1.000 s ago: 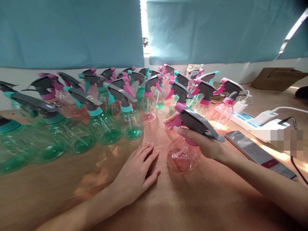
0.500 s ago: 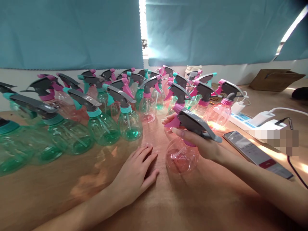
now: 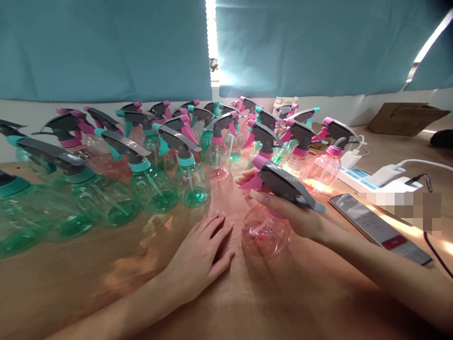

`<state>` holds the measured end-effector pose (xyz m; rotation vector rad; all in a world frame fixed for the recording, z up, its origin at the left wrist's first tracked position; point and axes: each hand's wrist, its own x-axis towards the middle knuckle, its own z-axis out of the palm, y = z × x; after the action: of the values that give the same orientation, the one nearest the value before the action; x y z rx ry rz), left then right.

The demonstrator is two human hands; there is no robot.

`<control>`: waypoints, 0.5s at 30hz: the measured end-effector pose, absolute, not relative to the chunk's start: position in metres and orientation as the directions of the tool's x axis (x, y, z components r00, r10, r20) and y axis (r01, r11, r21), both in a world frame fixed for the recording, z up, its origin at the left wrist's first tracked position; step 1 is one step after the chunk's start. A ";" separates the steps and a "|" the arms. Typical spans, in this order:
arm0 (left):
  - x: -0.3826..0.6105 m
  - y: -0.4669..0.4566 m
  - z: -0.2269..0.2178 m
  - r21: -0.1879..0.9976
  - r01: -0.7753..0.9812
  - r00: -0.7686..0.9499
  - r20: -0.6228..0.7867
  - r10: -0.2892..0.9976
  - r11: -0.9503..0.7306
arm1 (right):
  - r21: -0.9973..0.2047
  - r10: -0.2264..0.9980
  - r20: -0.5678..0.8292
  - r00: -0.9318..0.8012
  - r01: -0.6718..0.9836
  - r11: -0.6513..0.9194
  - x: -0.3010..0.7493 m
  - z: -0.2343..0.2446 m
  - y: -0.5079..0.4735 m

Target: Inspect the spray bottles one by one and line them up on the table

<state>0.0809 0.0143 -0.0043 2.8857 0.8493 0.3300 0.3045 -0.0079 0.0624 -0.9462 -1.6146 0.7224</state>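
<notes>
My right hand (image 3: 297,215) is wrapped round the neck of a clear pink spray bottle (image 3: 266,232) with a grey trigger and pink nozzle (image 3: 285,185), its base close to the wooden table (image 3: 247,302). My left hand (image 3: 200,257) lies flat on the table just left of that bottle, fingers stretched out and holding nothing. Beyond both hands stand several green and pink spray bottles; the nearest green one (image 3: 191,177) is just past my left fingertips.
A phone (image 3: 378,227) lies right of the held bottle. A white power strip (image 3: 368,178) with plugs and cables sits behind it. A cardboard box (image 3: 406,115) is at the far right. Blue curtains (image 3: 106,47) hang behind the bottles.
The held pink bottle has shifted slightly left and toward the row of bottles with my right hand. My left hand stays flat on the table.
</notes>
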 end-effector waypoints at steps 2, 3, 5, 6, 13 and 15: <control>0.081 0.014 -0.004 0.173 0.518 0.819 0.181 0.544 -0.837 | -0.846 0.874 0.473 -0.112 0.218 0.486 0.303 0.063 -0.009; 0.081 0.014 -0.004 0.174 0.517 0.819 0.183 0.544 -0.838 | -0.846 0.877 0.466 -0.113 0.231 0.480 0.301 0.063 -0.010; 0.081 0.015 -0.003 0.178 0.516 0.821 0.178 0.543 -0.838 | -0.839 0.881 0.461 -0.106 0.272 0.472 0.299 0.063 -0.012; 0.081 0.015 -0.003 0.182 0.515 0.821 0.176 0.543 -0.838 | -0.831 0.879 0.466 -0.097 0.292 0.473 0.298 0.063 -0.014; 0.084 0.014 0.002 0.196 0.514 0.825 0.152 0.544 -0.835 | -0.811 0.903 0.406 -0.139 0.401 0.426 0.298 0.051 -0.021; 0.084 0.014 0.002 0.205 0.509 0.826 0.156 0.542 -0.836 | -0.816 0.909 0.393 -0.137 0.403 0.414 0.298 0.050 -0.022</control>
<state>0.0842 0.0136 0.0023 2.8525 0.8261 0.3123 0.2980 -0.0220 0.0504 -1.1484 -1.7281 0.6736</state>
